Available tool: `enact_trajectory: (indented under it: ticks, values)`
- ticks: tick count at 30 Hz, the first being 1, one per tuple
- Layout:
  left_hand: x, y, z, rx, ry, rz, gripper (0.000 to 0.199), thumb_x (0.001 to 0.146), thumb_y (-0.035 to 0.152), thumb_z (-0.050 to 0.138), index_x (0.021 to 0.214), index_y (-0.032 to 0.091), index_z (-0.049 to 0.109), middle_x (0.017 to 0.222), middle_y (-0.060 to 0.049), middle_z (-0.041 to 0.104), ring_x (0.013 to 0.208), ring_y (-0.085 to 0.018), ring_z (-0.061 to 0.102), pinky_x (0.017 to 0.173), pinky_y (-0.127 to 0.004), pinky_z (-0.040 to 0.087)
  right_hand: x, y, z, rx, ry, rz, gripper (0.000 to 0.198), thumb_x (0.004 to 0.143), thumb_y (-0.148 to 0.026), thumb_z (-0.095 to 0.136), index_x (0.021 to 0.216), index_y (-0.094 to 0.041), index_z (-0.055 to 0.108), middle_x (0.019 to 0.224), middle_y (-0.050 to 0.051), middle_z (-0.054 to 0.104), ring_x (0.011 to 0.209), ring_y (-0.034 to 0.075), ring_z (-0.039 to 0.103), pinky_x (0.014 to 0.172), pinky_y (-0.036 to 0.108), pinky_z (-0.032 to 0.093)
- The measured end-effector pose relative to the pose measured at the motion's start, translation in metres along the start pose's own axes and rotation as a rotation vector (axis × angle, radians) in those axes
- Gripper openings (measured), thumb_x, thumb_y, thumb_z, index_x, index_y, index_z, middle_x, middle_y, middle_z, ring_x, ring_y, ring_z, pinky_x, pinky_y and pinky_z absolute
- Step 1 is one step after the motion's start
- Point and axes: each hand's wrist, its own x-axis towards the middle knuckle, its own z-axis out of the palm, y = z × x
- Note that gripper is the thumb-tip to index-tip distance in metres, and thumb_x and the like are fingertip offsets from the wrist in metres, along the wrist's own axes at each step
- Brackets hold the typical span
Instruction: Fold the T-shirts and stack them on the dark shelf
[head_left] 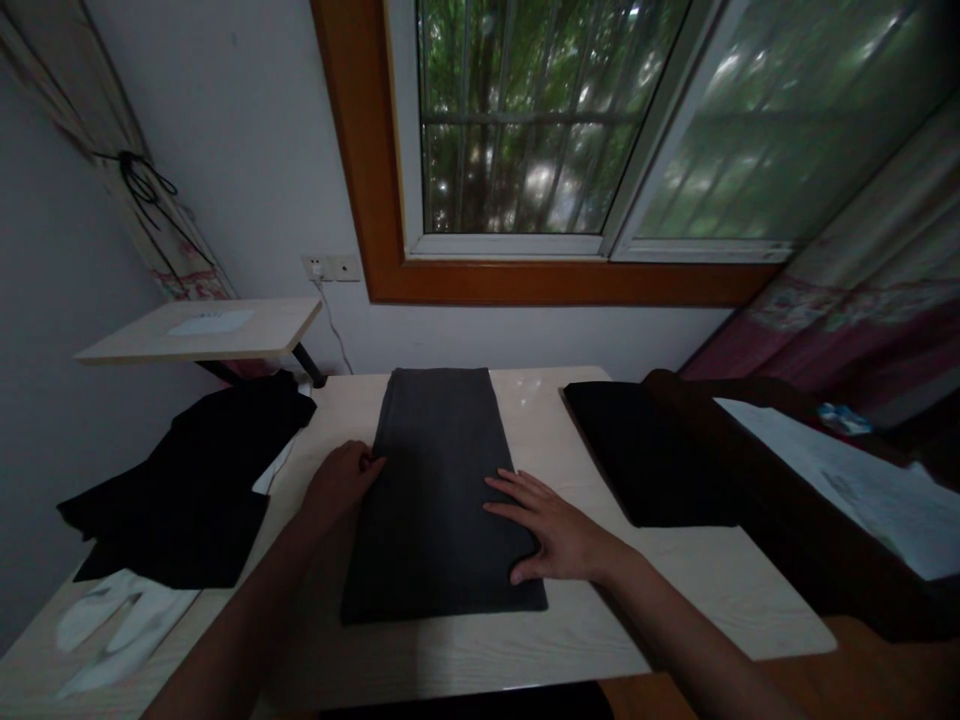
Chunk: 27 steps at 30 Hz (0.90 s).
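Observation:
A dark grey folded cloth (442, 500) lies flat as a long rectangle across the middle of the table; whether it is a garment I cannot tell. My left hand (343, 482) is at its left edge, with the fingers curled and the thumb and forefinger pinching that edge. Over the right edge lies my right hand (544, 530), palm down, its fingers spread on the fabric and the thumb nearer the front corner.
Black cloth (202, 470) lies crumpled at the left, with white fabric (124, 625) beneath. Another folded black cloth (637, 450) lies at the right. A small raised shelf (277, 325) overhangs the back left of the pale table (465, 655). Behind are a wall socket (330, 268) and window.

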Motion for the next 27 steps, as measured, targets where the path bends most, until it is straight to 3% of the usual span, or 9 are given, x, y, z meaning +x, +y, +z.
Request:
enact_trajectory:
  ticks: [5,12,17,19,22,27]
  values:
    - [0.018,0.008,0.014,0.062,0.029,-0.077,0.026,0.089,0.044,0.057,0.082,0.019,0.061,0.093,-0.01,0.067,0.084,-0.023,0.062,0.073,-0.033,0.042,0.0,-0.001,-0.001,0.006,-0.004,0.006,0.09,0.073,-0.066,0.079,0.149,-0.029,0.049,0.162,0.013,0.036,0.151,0.037,0.027,0.121,0.063,0.021]
    - [0.009,-0.005,0.009,-0.009,0.03,-0.131,0.022,0.091,0.039,0.052,0.085,0.019,0.061,0.091,-0.008,0.067,0.083,-0.021,0.062,0.071,-0.031,0.041,0.001,-0.003,-0.003,0.002,-0.037,0.028,0.091,0.073,-0.068,0.077,0.15,-0.029,0.048,0.163,0.013,0.033,0.152,0.036,0.024,0.122,0.061,0.02]
    - [0.007,-0.009,0.014,0.073,0.059,-0.111,0.019,0.092,0.035,0.052,0.089,0.019,0.061,0.094,-0.008,0.066,0.086,-0.021,0.061,0.076,-0.032,0.046,-0.001,-0.003,-0.003,0.011,-0.072,0.039,0.094,0.073,-0.071,0.074,0.152,-0.03,0.044,0.165,0.012,0.03,0.153,0.037,0.021,0.122,0.061,0.017]
    - [0.006,-0.006,0.016,0.145,0.132,-0.066,0.016,0.091,0.031,0.054,0.096,0.018,0.062,0.101,-0.01,0.064,0.094,-0.024,0.06,0.085,-0.036,0.048,-0.002,-0.003,-0.003,0.016,-0.079,0.039,0.095,0.073,-0.072,0.074,0.153,-0.03,0.044,0.165,0.011,0.028,0.153,0.037,0.021,0.123,0.061,0.016]
    - [0.003,0.001,0.017,0.259,0.25,0.087,0.028,0.091,0.023,0.054,0.116,0.017,0.063,0.119,-0.013,0.062,0.11,-0.028,0.057,0.097,-0.042,0.048,-0.003,-0.004,-0.003,0.023,-0.076,0.038,0.095,0.073,-0.072,0.074,0.153,-0.031,0.044,0.166,0.011,0.028,0.153,0.037,0.021,0.123,0.06,0.015]
    - [-0.001,0.023,0.024,0.344,0.261,0.374,0.04,0.093,0.015,0.048,0.13,0.022,0.062,0.144,-0.012,0.054,0.136,-0.028,0.048,0.114,-0.045,0.041,-0.002,-0.003,-0.002,0.021,-0.078,0.044,0.094,0.073,-0.072,0.074,0.152,-0.032,0.044,0.166,0.011,0.028,0.153,0.037,0.021,0.123,0.06,0.016]
